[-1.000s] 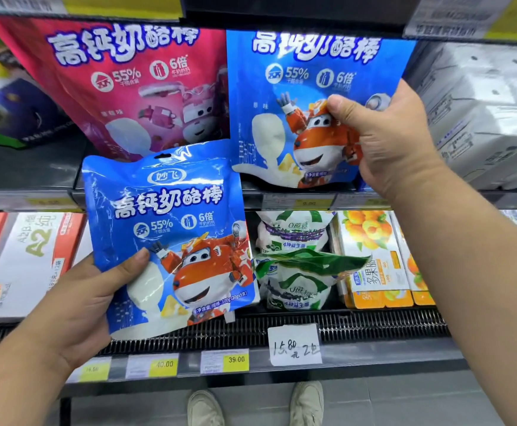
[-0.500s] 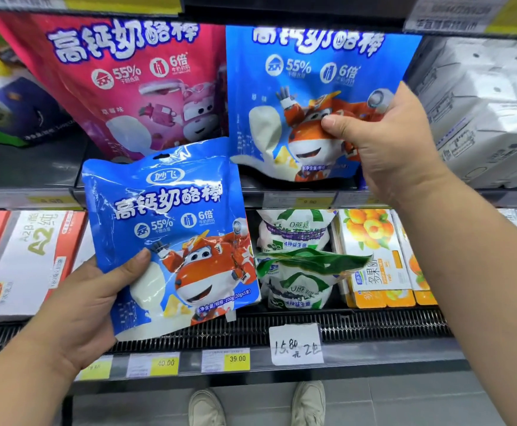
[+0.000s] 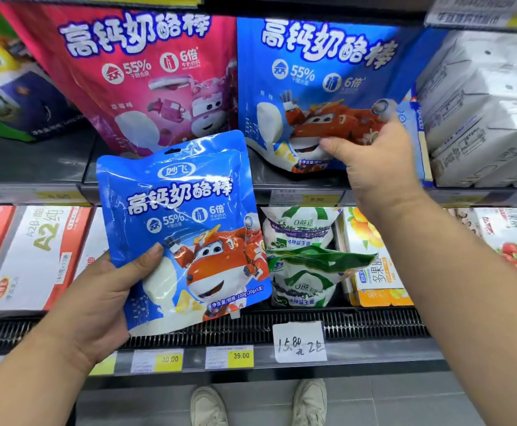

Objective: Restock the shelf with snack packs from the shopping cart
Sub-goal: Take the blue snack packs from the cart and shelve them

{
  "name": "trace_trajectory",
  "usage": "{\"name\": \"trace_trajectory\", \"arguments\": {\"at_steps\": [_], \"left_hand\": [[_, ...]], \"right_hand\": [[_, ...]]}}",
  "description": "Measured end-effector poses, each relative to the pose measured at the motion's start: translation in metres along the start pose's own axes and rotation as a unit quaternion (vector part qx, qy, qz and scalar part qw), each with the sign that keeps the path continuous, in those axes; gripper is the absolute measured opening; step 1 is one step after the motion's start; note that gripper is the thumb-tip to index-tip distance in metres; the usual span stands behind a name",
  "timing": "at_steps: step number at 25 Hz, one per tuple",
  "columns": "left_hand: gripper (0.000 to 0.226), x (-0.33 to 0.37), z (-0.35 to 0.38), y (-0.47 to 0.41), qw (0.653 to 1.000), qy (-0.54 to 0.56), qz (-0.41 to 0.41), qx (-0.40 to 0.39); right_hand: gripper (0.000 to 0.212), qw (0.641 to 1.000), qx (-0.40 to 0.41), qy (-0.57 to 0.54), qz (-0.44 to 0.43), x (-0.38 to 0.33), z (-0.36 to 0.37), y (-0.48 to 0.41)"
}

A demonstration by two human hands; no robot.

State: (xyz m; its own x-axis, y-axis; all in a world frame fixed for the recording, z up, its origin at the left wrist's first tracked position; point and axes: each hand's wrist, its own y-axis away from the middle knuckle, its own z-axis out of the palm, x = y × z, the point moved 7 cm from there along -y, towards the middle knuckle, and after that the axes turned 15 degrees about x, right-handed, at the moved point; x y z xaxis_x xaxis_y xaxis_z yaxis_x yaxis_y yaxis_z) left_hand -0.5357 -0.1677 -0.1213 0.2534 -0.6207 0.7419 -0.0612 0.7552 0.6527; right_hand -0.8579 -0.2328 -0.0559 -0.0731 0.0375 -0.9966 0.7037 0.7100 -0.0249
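The shelf (image 3: 29, 170) is the biggest thing. A big pink pack (image 3: 146, 75) stands on it, with a big blue pack (image 3: 322, 66) right beside. A smaller blue pack (image 3: 186, 229) is in the air, lower down. The left hand (image 3: 97, 299) holds it, thumb on its front. The right hand (image 3: 377, 167) pinches the bottom of the big blue pack. A little white price note (image 3: 300, 342) hangs below.

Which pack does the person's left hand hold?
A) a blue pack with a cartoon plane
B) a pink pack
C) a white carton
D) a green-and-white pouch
A: the left hand grips the blue pack by its lower left edge, thumb across its front.
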Motion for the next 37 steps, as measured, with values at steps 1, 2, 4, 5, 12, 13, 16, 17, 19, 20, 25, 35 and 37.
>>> {"name": "trace_trajectory", "arguments": {"at_steps": [1,2,4,5,12,13,16,17,19,20,25,35,37], "left_hand": [[0.025,-0.001,0.001,0.001,1.000,0.001,-0.003,-0.002],[0.025,-0.001,0.002,0.002,1.000,0.000,-0.004,-0.004],[0.023,0.000,0.005,0.003,1.000,0.003,-0.004,-0.011],[0.020,0.000,0.006,0.004,1.000,0.004,-0.002,-0.014],[0.056,-0.002,0.008,0.003,0.999,-0.010,-0.008,-0.037],[0.038,-0.002,0.010,0.004,0.999,-0.001,-0.011,-0.030],[0.051,-0.001,0.015,0.005,0.999,0.000,-0.009,-0.042],[0.068,0.000,0.016,0.006,0.999,-0.007,-0.005,-0.041],[0.079,0.001,0.016,0.007,0.999,-0.010,-0.005,-0.036],[0.079,0.001,0.016,0.006,0.999,-0.013,-0.004,-0.034],[0.082,0.000,0.019,0.009,0.999,-0.016,-0.009,-0.032],[0.078,0.008,0.054,0.012,0.996,-0.032,0.006,-0.085],[0.060,0.010,0.064,0.011,0.995,-0.032,0.010,-0.093]], "right_hand": [[0.044,1.000,0.011,0.003,-0.002,-0.001,0.002,-0.003],[0.044,1.000,0.019,-0.001,-0.002,-0.001,0.004,-0.006],[0.045,0.999,0.038,-0.011,0.006,-0.001,0.008,-0.014],[0.046,0.999,0.046,-0.011,0.009,0.000,0.010,-0.017],[0.053,0.996,0.081,0.021,0.029,0.005,0.020,-0.037],[0.052,0.995,0.087,0.022,0.033,0.006,0.021,-0.040],[0.056,0.993,0.109,0.021,0.028,0.007,0.026,-0.043],[0.057,0.993,0.116,0.020,0.025,0.007,0.027,-0.044],[0.057,0.992,0.121,0.016,0.033,0.007,0.030,-0.051],[0.057,0.992,0.119,0.017,0.039,0.006,0.032,-0.053],[0.048,0.993,0.108,0.023,0.043,0.004,0.020,-0.039],[0.059,0.981,0.167,0.016,0.098,-0.011,-0.028,0.013],[0.049,0.981,0.152,-0.004,0.120,-0.003,-0.033,0.037]]}}
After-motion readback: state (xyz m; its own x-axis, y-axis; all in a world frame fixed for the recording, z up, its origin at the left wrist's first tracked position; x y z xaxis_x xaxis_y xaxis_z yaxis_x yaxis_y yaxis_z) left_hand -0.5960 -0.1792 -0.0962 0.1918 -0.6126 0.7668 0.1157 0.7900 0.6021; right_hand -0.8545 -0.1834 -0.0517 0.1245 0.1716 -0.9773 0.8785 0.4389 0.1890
